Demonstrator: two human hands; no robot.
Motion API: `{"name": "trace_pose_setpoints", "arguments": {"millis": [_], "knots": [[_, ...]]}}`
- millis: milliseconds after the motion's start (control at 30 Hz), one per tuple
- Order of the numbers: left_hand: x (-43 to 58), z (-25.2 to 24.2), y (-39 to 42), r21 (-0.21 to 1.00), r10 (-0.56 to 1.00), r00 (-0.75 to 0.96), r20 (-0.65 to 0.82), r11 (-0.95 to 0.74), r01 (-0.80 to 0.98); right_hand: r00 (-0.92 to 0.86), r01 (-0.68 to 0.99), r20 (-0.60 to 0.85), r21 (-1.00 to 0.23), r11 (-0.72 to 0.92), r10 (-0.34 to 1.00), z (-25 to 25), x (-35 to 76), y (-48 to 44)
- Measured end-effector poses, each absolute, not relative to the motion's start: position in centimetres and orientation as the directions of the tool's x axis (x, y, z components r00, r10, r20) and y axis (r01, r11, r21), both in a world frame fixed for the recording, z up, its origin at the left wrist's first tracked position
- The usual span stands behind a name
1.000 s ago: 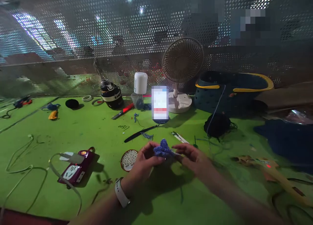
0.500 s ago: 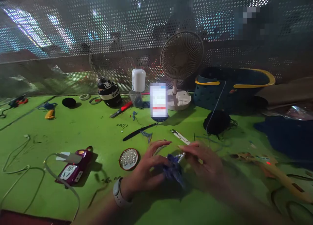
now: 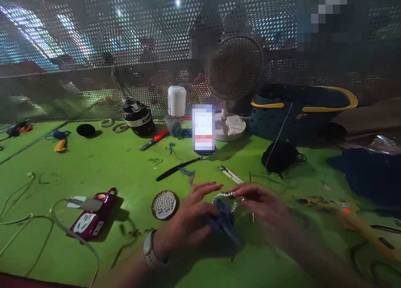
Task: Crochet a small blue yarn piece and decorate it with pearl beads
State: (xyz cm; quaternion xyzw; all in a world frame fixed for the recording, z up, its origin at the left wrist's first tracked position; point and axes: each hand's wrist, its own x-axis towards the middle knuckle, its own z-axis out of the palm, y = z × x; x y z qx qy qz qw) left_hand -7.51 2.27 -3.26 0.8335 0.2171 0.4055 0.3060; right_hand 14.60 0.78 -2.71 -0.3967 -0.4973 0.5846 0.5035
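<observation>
Between my hands is a blue yarn piece (image 3: pixel 224 221) with a loop of pearl beads (image 3: pixel 234 205) rising from it. My left hand (image 3: pixel 194 215) grips the yarn piece, its index finger stretched out along the loop's far side. The thumb and fingers of my right hand (image 3: pixel 260 202) pinch the bead loop at its upper right. A thin metal tool (image 3: pixel 253 217) pokes down from below the right fingers; its kind does not show. Left of my left hand lies a shallow dish of pearl beads (image 3: pixel 164 204). White thread snips (image 3: pixel 231 174) rest just beyond my hands.
A lit phone (image 3: pixel 203 129) stands ahead, beside a fan (image 3: pixel 233 70). A dark basket (image 3: pixel 272 121) and black yarn ball (image 3: pixel 280 157) sit at right, near a yellow glue gun (image 3: pixel 360 223). At left are a purple power adapter (image 3: pixel 90 217) and loose cables.
The bead strand has opened into a wider, rounder loop. My right hand has shifted slightly right, and the thin metal tool now shows below it. My left hand keeps hold of the yarn piece.
</observation>
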Motion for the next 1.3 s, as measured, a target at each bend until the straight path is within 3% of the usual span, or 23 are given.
{"name": "trace_pose_setpoints", "arguments": {"millis": [133,300,467,700,833,967,1133,1300], "knots": [[-7.5,-3.1,2.3,0.706,0.593,0.596,0.541,-0.706,0.062,-0.145,-0.252,-0.090,-0.960,-0.125,0.985,-2.7,14.0,1.1],[-7.7,-3.3,1.9,0.793,0.679,0.565,0.469,-0.605,0.069,-0.084,-0.239,-0.129,-0.960,-0.146,0.988,-2.8,13.7,1.3],[-7.4,-3.6,1.6,0.962,0.862,0.428,0.273,-0.234,-0.141,-0.101,-0.174,-0.222,-0.956,-0.236,0.970,-2.8,13.3,1.8],[-6.6,-4.5,2.0,0.891,0.949,0.310,-0.059,0.190,-0.412,-0.310,-0.203,-0.304,-0.904,-0.375,0.901,-2.2,12.9,1.4],[-6.5,-4.5,2.3,0.857,0.968,0.214,-0.135,0.222,-0.465,-0.423,-0.230,-0.292,-0.881,-0.414,0.858,-2.5,13.1,1.2],[-6.7,-4.5,2.5,0.859,0.945,0.271,-0.185,0.289,-0.423,-0.486,-0.248,-0.256,-0.876,-0.413,0.835,-3.2,13.1,1.3],[-6.8,-4.7,2.6,0.897,0.939,0.302,-0.165,0.270,-0.350,-0.473,-0.266,-0.256,-0.871,-0.414,0.843,-3.5,13.2,1.6],[-6.7,-4.5,2.6,0.834,0.931,0.294,-0.218,0.334,-0.439,-0.397,-0.282,-0.234,-0.889,-0.361,0.887,-3.4,13.6,2.0]]}}
